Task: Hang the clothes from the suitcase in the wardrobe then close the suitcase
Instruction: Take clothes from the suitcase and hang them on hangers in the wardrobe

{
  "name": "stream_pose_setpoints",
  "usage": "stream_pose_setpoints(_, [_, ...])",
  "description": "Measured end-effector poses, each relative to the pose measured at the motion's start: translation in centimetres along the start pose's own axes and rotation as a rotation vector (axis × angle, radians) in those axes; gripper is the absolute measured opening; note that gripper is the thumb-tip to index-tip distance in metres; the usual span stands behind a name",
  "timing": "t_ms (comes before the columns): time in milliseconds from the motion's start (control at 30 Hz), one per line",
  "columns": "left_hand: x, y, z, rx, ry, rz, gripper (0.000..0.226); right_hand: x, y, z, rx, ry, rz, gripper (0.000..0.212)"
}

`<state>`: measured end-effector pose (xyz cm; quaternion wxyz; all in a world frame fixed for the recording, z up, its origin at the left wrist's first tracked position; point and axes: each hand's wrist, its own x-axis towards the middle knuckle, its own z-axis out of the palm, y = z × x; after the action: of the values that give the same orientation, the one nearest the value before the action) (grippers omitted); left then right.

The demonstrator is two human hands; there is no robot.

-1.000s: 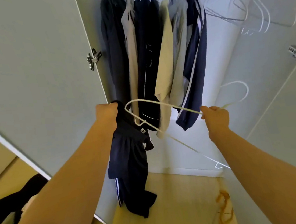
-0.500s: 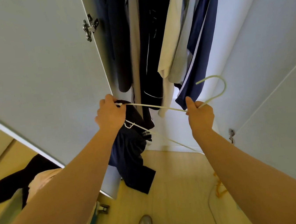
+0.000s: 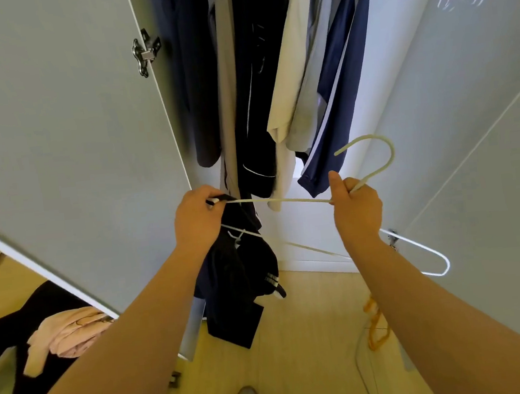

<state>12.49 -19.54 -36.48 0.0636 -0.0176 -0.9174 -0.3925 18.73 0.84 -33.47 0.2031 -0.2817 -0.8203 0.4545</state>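
**Item under handling.** Dark shorts (image 3: 234, 273), held in the air before the open wardrobe (image 3: 395, 92) and above the floor (image 3: 299, 337). Not yet on the rail.

**Grips.** Left grip (image 3: 195, 218) is clamped on the top of the shorts together with the left tip of the white hanger (image 3: 278, 200). Right grip (image 3: 357, 207) is clamped on the hanger's neck just below the hook (image 3: 393, 155), thumb raised.

**Governing relation.** The hanger's long axis runs roughly level from left grip to right grip, and its far shoulder continues past the right grip, down and to the right. The shorts lie wholly at the left end and drop straight down from the left grip. The lower bar crosses the fabric near its top. Whether it is threaded through the cloth cannot be told.

**Judgement.** The shorts want seating toward the middle of the bar. The left grip is nearer for that, while the right steadies and then lifts the hook toward the hung clothes (image 3: 250, 85).
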Motion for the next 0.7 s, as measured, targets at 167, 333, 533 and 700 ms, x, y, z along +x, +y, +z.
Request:
stream_pose_setpoints(167, [-1.5, 1.9, 1.7, -0.040, -0.039, 0.069, 0.017, -2.1, 0.0, 1.9, -0.039, -0.078, -0.024, 0.049])
stream_pose_setpoints(333, [-2.8, 2.8, 2.2, -0.092, -0.126, 0.222, 0.025, -2.8, 0.5, 2.8, 0.045, -0.107, 0.048, 0.050])
stream_pose_setpoints(533, [-2.3, 0.4, 1.3, 0.345, -0.118, 0.582, 0.033, -1.6, 1.5, 1.8, 0.113, -0.104, 0.138, 0.050])
stream_pose_setpoints(700, [-1.9, 0.7, 1.1, 0.243, -0.176, 0.569, 0.018, -1.2, 1.0, 1.8, 0.186, -0.040, 0.118, 0.038])
